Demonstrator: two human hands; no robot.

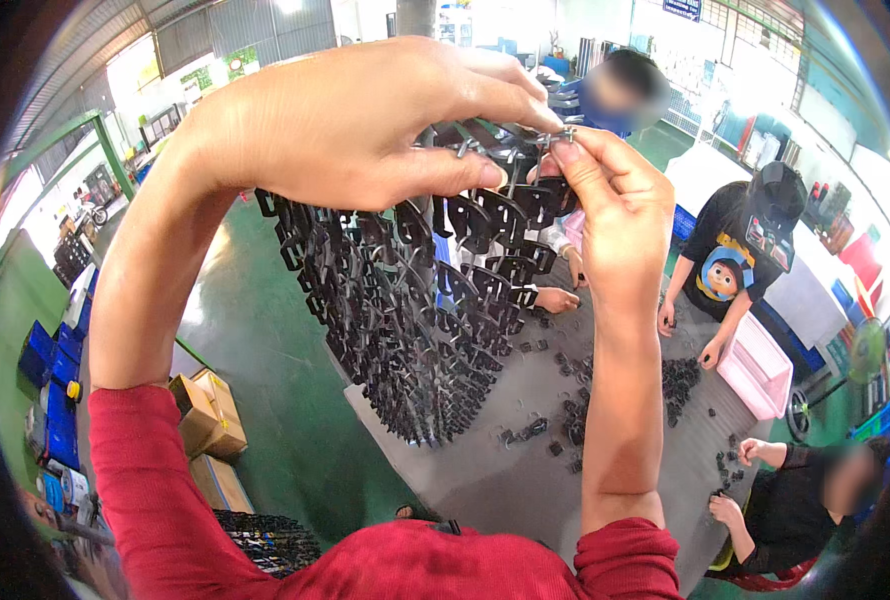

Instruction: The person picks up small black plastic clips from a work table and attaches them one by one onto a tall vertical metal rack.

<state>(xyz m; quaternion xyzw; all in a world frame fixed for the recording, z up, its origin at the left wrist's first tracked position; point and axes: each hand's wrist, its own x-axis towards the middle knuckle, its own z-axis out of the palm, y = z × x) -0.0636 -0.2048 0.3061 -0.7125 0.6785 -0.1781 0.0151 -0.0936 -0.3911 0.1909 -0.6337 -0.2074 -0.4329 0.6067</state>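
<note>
Both my arms, in red sleeves, are raised to the top of a tall hanging rack (415, 320) crowded with small black clip-like parts on thin metal hooks. My left hand (355, 130) arches over its upper left side, thumb and fingers closed around the top row of the rack. At the upper right corner, the thumb and forefinger of my right hand (620, 195) pinch together at a small metal hook end. What sits between these fingertips is mostly covered. A black part (555, 197) shows just beneath the right fingers.
Loose black parts (575, 410) lie in piles on the grey table (435, 475). A pink tray (765, 370) stands at its right edge. Several people work around the table, one person (735, 240) in a black cap. Cardboard boxes (210, 415) and blue bins (60, 375) stand on the left.
</note>
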